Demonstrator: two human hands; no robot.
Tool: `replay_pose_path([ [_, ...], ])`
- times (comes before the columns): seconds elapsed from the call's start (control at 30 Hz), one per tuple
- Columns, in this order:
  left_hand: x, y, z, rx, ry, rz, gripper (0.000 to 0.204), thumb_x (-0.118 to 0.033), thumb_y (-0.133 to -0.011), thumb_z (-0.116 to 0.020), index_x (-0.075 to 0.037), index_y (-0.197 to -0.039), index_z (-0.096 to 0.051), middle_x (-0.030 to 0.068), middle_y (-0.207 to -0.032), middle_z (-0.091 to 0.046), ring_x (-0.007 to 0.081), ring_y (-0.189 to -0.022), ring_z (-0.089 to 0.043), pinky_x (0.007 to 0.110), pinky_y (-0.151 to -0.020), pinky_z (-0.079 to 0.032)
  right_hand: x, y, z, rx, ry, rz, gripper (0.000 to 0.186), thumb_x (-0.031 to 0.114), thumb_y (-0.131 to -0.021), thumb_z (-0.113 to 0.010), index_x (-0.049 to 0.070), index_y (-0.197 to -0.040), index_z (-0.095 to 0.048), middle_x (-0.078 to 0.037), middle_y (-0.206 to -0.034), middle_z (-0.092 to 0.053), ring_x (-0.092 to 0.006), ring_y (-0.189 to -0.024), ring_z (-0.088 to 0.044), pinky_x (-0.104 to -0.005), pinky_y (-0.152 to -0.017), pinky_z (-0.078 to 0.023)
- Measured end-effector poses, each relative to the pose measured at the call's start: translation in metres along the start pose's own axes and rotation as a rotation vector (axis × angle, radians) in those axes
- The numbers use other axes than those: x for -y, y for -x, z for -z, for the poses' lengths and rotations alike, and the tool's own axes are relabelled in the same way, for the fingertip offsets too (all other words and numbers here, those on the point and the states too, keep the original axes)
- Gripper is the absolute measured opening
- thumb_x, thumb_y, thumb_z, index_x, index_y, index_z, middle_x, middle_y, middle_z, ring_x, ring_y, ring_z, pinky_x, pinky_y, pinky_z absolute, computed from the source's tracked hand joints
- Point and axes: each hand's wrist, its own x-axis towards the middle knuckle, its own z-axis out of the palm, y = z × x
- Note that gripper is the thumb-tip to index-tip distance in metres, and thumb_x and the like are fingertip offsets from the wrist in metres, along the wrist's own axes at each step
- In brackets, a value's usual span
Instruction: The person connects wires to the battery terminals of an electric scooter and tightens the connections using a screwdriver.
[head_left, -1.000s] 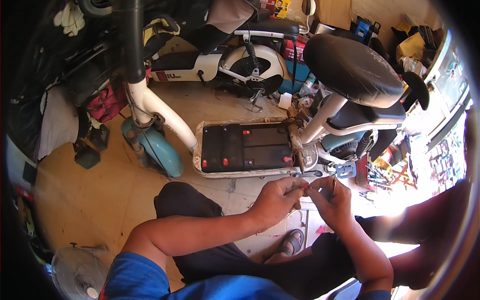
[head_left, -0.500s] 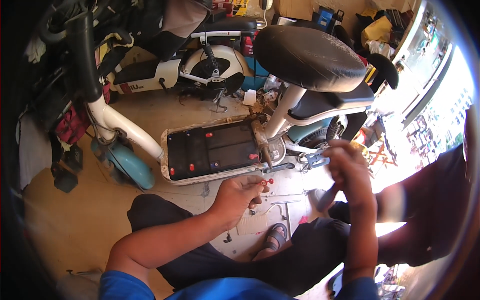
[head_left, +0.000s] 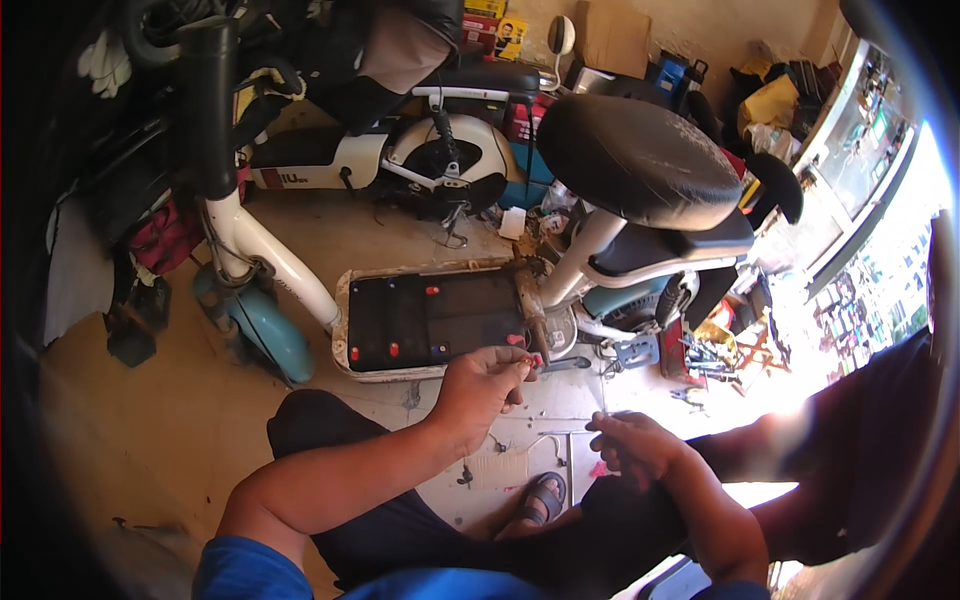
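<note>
My left hand pinches a small red piece between thumb and fingertips, just off the near edge of a scooter's footboard. Lower and to the right, my right hand has its fingers closed together; whatever they may hold is too small to make out. In the open footboard of the white electric scooter lies a black battery case with several red caps on its top. A rusty metal bar crosses the footboard's right end. Above it rises the scooter's worn black seat.
Behind stands a second white scooter. Small parts, a piece of cardboard and a thin rod lie on the floor by my sandalled foot. Another person's dark-clothed leg is close on the right. Tools and boxes crowd the wall.
My right hand has dropped down and left, away from the scooter's rear end. My left hand stays nearly in place with the red piece. The view has shifted, so the scooters sit lower.
</note>
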Motion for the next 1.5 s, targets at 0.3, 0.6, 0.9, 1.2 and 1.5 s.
replay_pose_path([
  [0.3, 0.018, 0.008, 0.007, -0.087, -0.127, 0.03, 0.016, -0.009, -0.102, -0.067, -0.003, -0.116, -0.073, 0.0061, -0.104, -0.076, 0.007, -0.069, -0.056, 0.024, -0.061, -0.047, 0.017, 0.013, -0.024, -0.118, 0.252, 0.031, 0.039, 0.017, -0.102, -0.074, -0.009, -0.13, -0.066, -0.015, -0.113, -0.076, -0.0178, -0.095, -0.072, -0.0317, -0.082, -0.06],
  [0.6, 0.009, -0.004, 0.013, -0.18, -0.143, -0.137, 0.02, -0.005, -0.101, -0.064, 0.0, -0.118, -0.072, 0.0055, -0.095, -0.074, 0.008, -0.067, -0.056, 0.024, -0.059, -0.045, 0.018, 0.036, -0.032, -0.695, 0.599, 1.245, 0.047, -0.001, -0.08, -0.082, -0.002, -0.125, -0.071, -0.02, -0.124, -0.074, -0.033, -0.11, -0.074, -0.0388, -0.101, -0.056],
  [0.9, -0.009, -0.005, 0.013, -0.237, -0.193, -0.219, 0.025, -0.006, -0.102, -0.064, 0.007, -0.123, -0.068, 0.0084, -0.097, -0.076, 0.0068, -0.067, -0.057, 0.022, -0.059, -0.045, 0.021, 0.049, -0.047, -0.552, 0.735, 1.506, 0.026, -0.001, -0.076, -0.085, -0.002, -0.099, -0.072, -0.021, -0.104, -0.078, -0.0302, -0.088, -0.079, -0.0342, -0.074, -0.062],
  [1.2, -0.007, -0.003, 0.011, -0.256, -0.252, -0.236, 0.025, -0.006, -0.102, -0.063, 0.008, -0.122, -0.07, 0.008, -0.097, -0.076, 0.0073, -0.069, -0.059, 0.023, -0.063, -0.05, 0.023, 0.053, -0.047, -0.561, 0.713, 1.49, 0.026, -0.002, -0.076, -0.084, -0.001, -0.099, -0.073, -0.021, -0.104, -0.078, -0.0301, -0.087, -0.079, -0.0345, -0.075, -0.062],
  [1.5, 0.003, -0.009, 0.022, -0.28, -0.455, -0.325, 0.026, -0.004, -0.102, -0.064, 0.009, -0.123, -0.071, 0.0083, -0.095, -0.077, 0.0078, -0.069, -0.062, 0.023, -0.064, -0.052, 0.03, 0.059, -0.043, -0.537, 1.094, 1.565, 0.027, -0.002, -0.074, -0.082, 0.009, -0.098, -0.08, -0.006, -0.111, -0.08, -0.02, -0.07, -0.069, -0.0302, -0.059, -0.056],
])
